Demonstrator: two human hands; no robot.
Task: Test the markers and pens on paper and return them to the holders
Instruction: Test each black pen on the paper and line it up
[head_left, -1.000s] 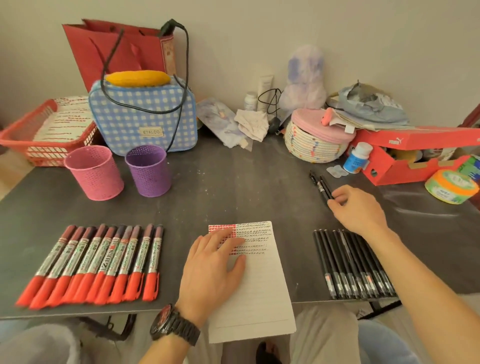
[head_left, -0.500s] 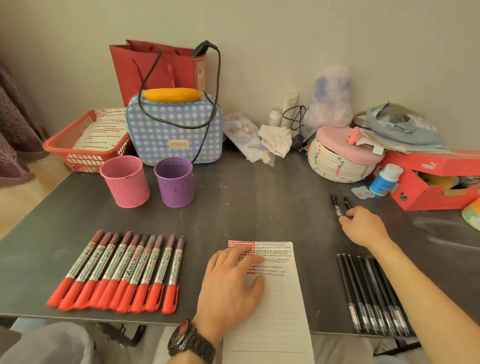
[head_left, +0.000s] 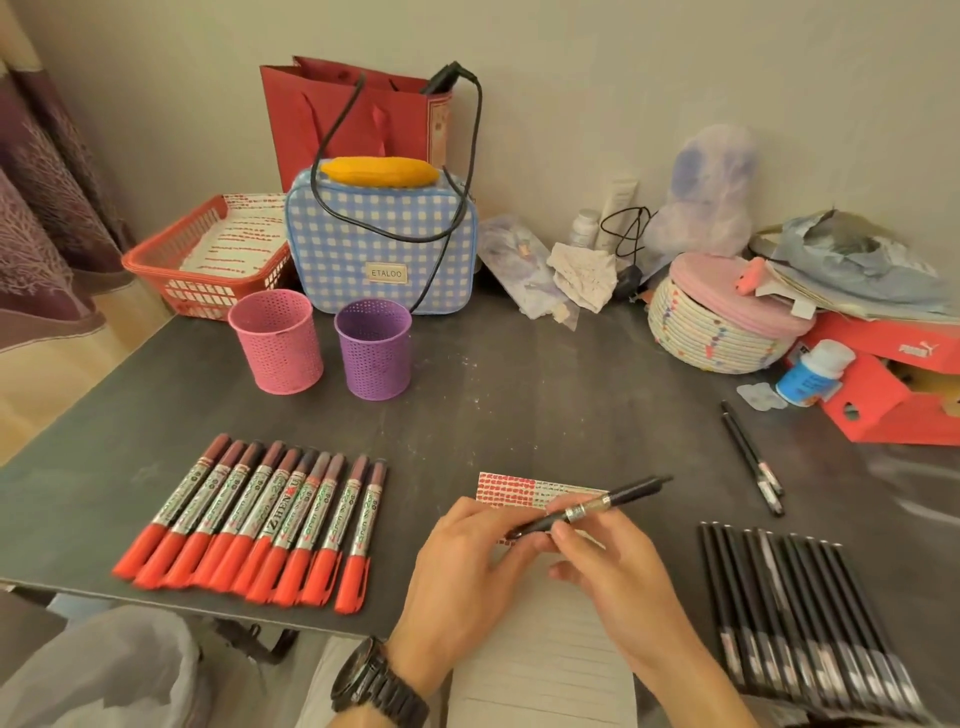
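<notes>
Since a second ago the right hand (head_left: 618, 587) is back from the far side, pinching a black pen (head_left: 587, 506) between thumb and fingers; left hand (head_left: 467, 566) lifts off the paper (head_left: 540, 670) and pinches its other end, right above the sheet.

The desk (head_left: 519, 405) is matt and scuffed. Between left hand (head_left: 467, 577) and right hand (head_left: 618, 592), the pen (head_left: 623, 493) looks glossy black plastic with a metal band. The paper (head_left: 545, 670) beneath is matt.

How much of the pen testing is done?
Done: red and black test marks top the paper. In hand: left hand and right hand hold one black pen. Left: red markers and black pens lie in rows; pink holder and purple holder look empty.
</notes>
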